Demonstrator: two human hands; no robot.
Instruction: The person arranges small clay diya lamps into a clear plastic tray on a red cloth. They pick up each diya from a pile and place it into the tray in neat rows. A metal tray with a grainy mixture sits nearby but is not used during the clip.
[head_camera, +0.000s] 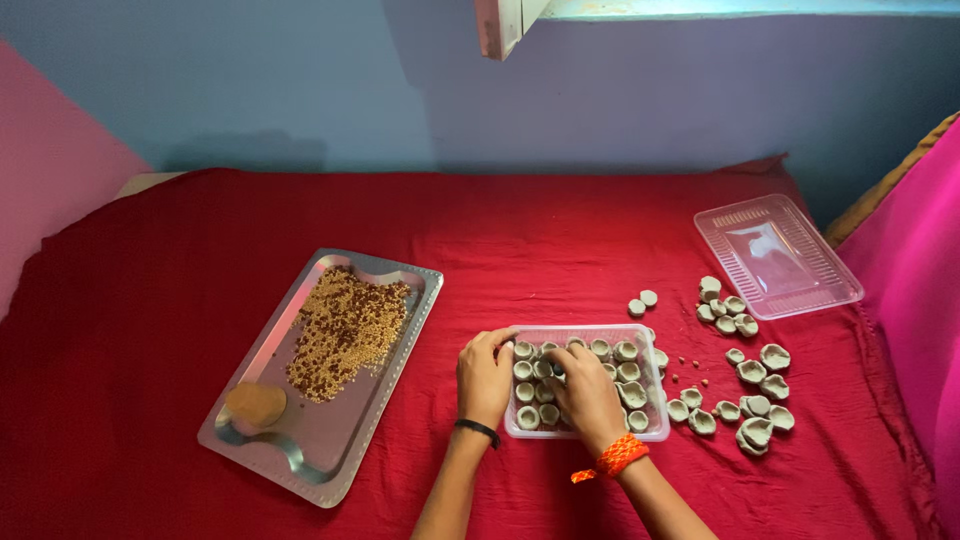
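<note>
I am looking down on a red cloth (560, 240) and seeing both hands working at a clear plastic box (655, 425) that is sitting directly in front of me, between the two forearms. The box is holding rows of small grey clay cups (627, 372), packed close together.

My left hand (485, 380) is resting on the box's left edge, fingers curled over the rim and touching the cups nearest that side; I cannot tell whether it is pinching one. It is wearing a black band at the wrist. My right hand (588, 395) is lying over the middle of the box, fingers bent down among the cups, covering several of them; whether it is gripping one is hidden. An orange thread is circling that wrist.

More loose clay cups (752, 372) are lying scattered on the cloth just right of the box. Beyond them, the clear lid (778, 255) is lying apart. Well to the left, a steel tray (330, 440) is carrying a spread of seeds (345, 330) and a brown lump (256, 403).
</note>
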